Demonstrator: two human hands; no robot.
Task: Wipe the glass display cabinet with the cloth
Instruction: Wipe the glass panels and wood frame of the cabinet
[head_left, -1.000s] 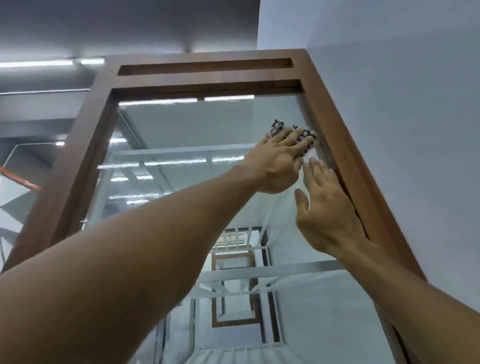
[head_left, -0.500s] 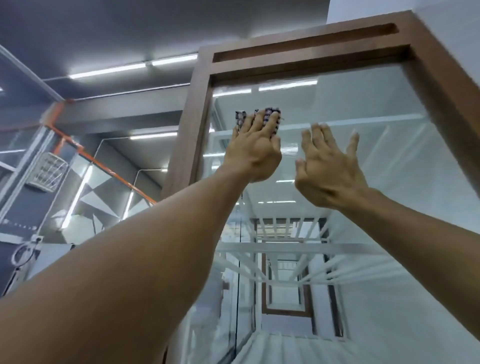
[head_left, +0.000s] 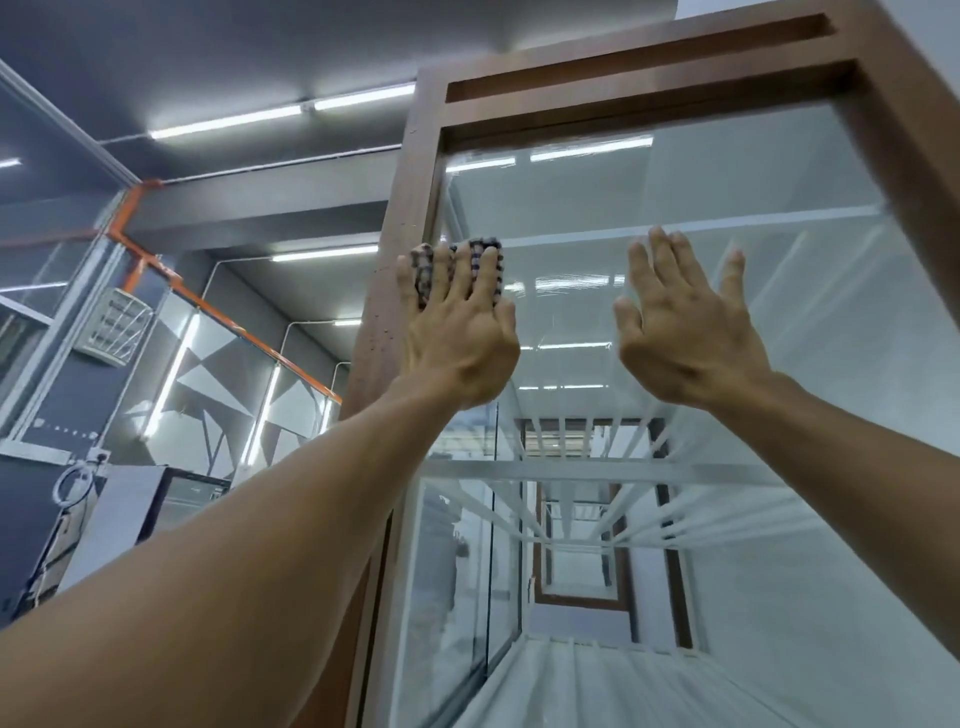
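The tall glass display cabinet (head_left: 727, 171) has a brown wooden frame and rises above me; I look up along its front pane. My left hand (head_left: 460, 332) presses a dark checked cloth (head_left: 480, 249) flat against the glass at the pane's upper left, right beside the left frame post. Its fingers lie straight over the cloth, which shows only above and between them. To the right, my right hand (head_left: 685, 322) is spread flat on or just off the glass, holding nothing.
White shelves (head_left: 597, 470) show inside the cabinet through the glass. The brown left post (head_left: 410, 208) stands just left of the cloth. Glass partitions with an orange rail (head_left: 249, 332) and ceiling strip lights (head_left: 275, 117) fill the room at left.
My left hand has slid the cloth leftwards across the glass, from the right frame to the left post. My right hand has followed, moving left off the right frame.
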